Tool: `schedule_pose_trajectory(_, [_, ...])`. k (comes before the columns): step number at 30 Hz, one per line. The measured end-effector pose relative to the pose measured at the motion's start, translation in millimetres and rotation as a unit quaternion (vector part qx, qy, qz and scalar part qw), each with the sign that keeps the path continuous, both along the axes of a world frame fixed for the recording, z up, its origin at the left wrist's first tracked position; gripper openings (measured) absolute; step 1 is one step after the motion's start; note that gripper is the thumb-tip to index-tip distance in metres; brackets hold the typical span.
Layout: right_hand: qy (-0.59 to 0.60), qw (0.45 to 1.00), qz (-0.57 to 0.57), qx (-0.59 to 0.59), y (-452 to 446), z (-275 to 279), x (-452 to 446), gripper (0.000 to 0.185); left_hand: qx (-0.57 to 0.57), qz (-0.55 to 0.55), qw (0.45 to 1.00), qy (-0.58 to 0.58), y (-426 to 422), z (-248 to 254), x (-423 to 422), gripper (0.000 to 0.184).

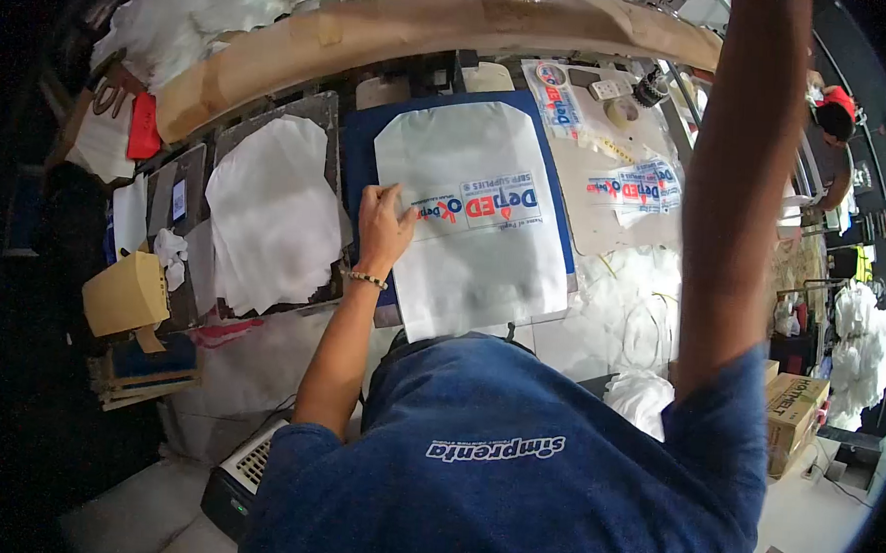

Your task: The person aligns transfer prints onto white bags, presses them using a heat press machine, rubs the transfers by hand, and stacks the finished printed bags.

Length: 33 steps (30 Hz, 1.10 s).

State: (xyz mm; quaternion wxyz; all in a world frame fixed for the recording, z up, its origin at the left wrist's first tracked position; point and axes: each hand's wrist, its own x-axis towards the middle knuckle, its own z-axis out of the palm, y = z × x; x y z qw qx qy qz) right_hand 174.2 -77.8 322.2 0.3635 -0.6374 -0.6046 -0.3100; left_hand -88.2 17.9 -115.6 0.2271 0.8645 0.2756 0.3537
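Note:
A white bag or sheet [473, 278] lies flat on a blue board [363, 132] in front of me. Across its middle runs a clear transfer film [485, 201] with red and blue "DepED OK" lettering, upside down from my side. My left hand [385, 228], a beaded bracelet at its wrist, rests on the bag's left side. Its fingers are bent, thumb and forefinger at the film's left end; the exact contact is hard to see. My right arm reaches up past the top edge of the view, so that hand is out of sight.
On the left board lies a stack of white sheets [271, 212]. More printed films [636, 189] and a tape roll [622, 111] are on the right board. A brown paper-covered beam [426, 23] crosses behind. Another person [833, 147] is at far right, near a cardboard box [791, 420].

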Motion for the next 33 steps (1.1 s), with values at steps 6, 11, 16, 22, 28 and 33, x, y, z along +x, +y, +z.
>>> schedule_pose_trajectory(6, [0.19,0.976,0.109,0.002,-98,-204,-65,0.016,-0.167,-0.003,0.986,-0.004,8,2,4,0.02])
schedule_pose_trajectory(11, [0.419,0.898,-0.042,-0.129,-187,-353,-83,0.016,0.045,-0.016,0.999,0.022,-14,17,9,0.009])
schedule_pose_trajectory(16, [0.465,0.865,-0.133,-0.131,-237,-414,-79,0.024,0.082,-0.002,0.997,-0.014,-46,34,15,0.007])
schedule_pose_trajectory(22, [0.488,0.851,-0.136,-0.139,-237,-421,-89,0.04,-0.022,-0.17,0.985,0.0,-81,39,17,0.006])
schedule_pose_trajectory(28, [0.428,0.873,-0.169,-0.159,-236,-427,-85,0.039,-0.138,-0.14,0.98,-0.016,-118,38,16,0.005])
schedule_pose_trajectory(33, [0.476,0.853,-0.164,-0.137,-233,-422,-88,0.033,-0.172,-0.41,0.882,0.158,-157,39,6,0.005])
